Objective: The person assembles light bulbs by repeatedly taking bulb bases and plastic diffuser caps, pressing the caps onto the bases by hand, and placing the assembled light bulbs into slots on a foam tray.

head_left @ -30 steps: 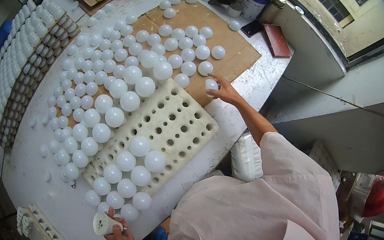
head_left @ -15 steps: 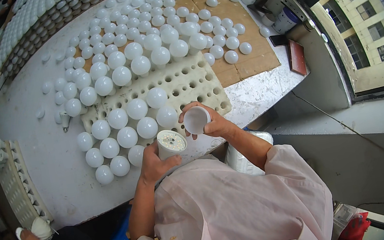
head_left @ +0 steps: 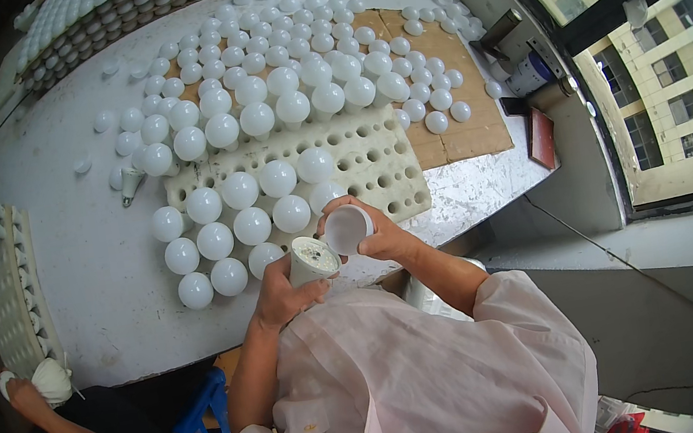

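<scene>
Wrapped around a white bulb base [head_left: 313,259], my left hand [head_left: 283,296] tilts its open top upward, where a round board with small parts shows. Close beside it, my right hand [head_left: 378,231] grips a white bulb cover [head_left: 348,229] by its sides, its hollow mouth facing me. The cover and the base are very near each other; I cannot tell whether their rims touch. Just beyond both hands lies a cream foam tray [head_left: 376,172] with rows of holes. Finished-looking white bulbs [head_left: 252,225] stand upright in its left part and along its far edge.
Many loose white covers [head_left: 275,37] spread over brown cardboard [head_left: 465,140] on the white table [head_left: 96,281]. Another foam tray [head_left: 10,294] stands at the left edge, near a co-worker's gloved hand [head_left: 28,394]. A blue stool [head_left: 206,417] is below. A red box [head_left: 541,138] lies by the window.
My right hand has brought the cover leftward, closer to the base, and turned its mouth more toward it. The view has shifted slightly. My left hand keeps its hold on the base.
</scene>
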Demonstrator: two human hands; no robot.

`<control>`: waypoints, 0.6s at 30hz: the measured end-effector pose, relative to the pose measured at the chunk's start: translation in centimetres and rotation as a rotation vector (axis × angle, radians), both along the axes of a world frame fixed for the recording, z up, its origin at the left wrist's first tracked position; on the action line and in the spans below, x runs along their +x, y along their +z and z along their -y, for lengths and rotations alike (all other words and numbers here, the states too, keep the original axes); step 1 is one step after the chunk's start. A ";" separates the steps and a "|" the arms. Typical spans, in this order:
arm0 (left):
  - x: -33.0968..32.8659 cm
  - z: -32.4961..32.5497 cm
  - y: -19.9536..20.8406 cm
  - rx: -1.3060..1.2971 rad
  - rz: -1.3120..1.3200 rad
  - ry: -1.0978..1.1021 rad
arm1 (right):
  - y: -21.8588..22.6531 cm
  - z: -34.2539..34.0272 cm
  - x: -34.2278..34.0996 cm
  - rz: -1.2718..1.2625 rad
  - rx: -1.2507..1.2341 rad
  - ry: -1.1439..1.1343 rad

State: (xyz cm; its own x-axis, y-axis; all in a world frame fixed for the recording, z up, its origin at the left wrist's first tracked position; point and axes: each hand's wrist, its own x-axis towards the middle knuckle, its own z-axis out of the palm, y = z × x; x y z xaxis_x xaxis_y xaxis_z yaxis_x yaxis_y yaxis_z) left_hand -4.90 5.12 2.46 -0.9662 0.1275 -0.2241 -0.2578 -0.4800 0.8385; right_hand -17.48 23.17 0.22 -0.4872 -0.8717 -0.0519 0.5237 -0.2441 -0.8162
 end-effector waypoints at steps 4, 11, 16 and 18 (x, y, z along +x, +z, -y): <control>0.4 0.8 -0.2 -0.053 -0.002 -0.056 | 1.5 0.3 0.1 -0.125 0.115 0.010; 0.7 1.1 0.0 -0.060 -0.017 -0.056 | 1.9 0.5 0.1 -0.153 0.139 0.032; 0.7 0.9 -0.1 -0.048 0.000 -0.071 | 1.7 0.4 0.1 -0.142 0.104 0.035; 0.7 0.8 0.0 -0.067 0.007 -0.065 | 1.8 0.3 0.1 -0.146 0.122 0.047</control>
State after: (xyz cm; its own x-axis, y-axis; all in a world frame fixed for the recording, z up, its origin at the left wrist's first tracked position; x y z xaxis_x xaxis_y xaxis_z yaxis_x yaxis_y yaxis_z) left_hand -4.22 4.27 2.43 -0.9548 0.1742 -0.2407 -0.2924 -0.4054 0.8661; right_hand -17.41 22.85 2.06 -0.4564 -0.8852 -0.0899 0.4058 -0.1172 -0.9064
